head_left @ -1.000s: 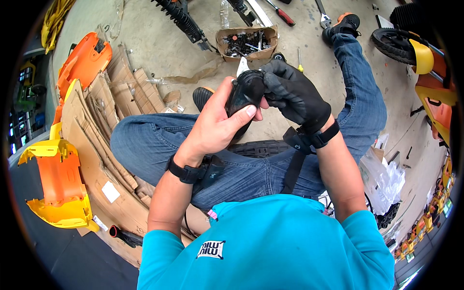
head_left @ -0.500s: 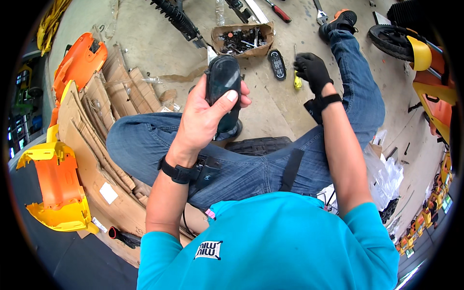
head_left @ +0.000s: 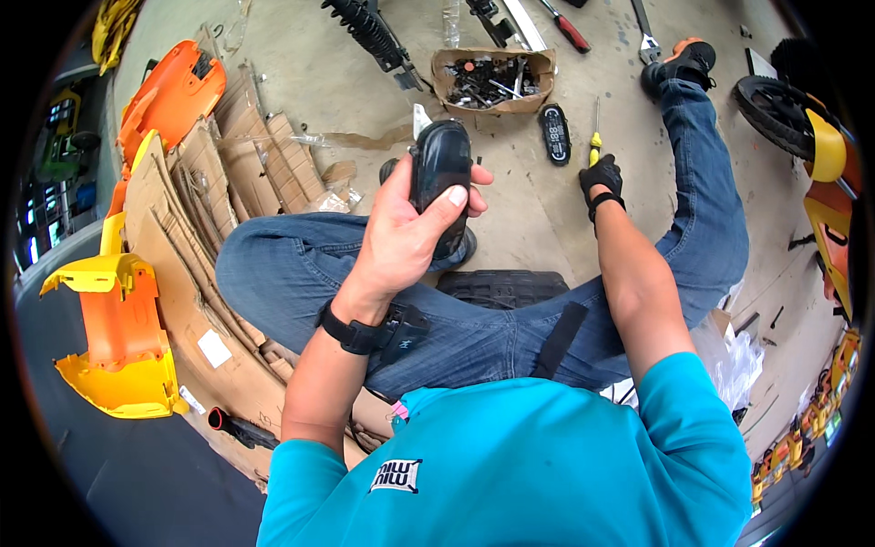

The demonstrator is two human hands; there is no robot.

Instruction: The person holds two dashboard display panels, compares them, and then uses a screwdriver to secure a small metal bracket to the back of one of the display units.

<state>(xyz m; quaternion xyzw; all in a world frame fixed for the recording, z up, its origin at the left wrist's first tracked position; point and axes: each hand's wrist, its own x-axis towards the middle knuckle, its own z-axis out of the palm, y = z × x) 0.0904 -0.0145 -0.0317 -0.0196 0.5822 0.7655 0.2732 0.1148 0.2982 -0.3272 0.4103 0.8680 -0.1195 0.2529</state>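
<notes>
My bare left hand [head_left: 398,232] is closed round a glossy black oval casing [head_left: 444,162], held up in front of my lap with the thumb across its face. A whitish piece [head_left: 420,119] shows just beyond its far end. My right hand [head_left: 601,179], in a black glove, is closed at the near end of a screwdriver [head_left: 595,146] with a yellow handle, its shaft directed away from me. The glove hides part of the grip. On the floor just left of the screwdriver lies a black oval display unit [head_left: 554,134] with pale markings on its face.
A cardboard box of screws and small parts [head_left: 494,82] stands beyond my hands, beside a black coil shock absorber [head_left: 369,36]. Flattened cardboard [head_left: 187,264] and orange-yellow shells [head_left: 118,333] lie left. Far right are a red-handled tool [head_left: 570,32], an adjustable wrench [head_left: 648,46] and a wheel [head_left: 773,114].
My right hand has gone from beside the screwdriver to the near end of its handle and closed there. The left hand keeps hold of the casing. The whole view has shifted slightly.
</notes>
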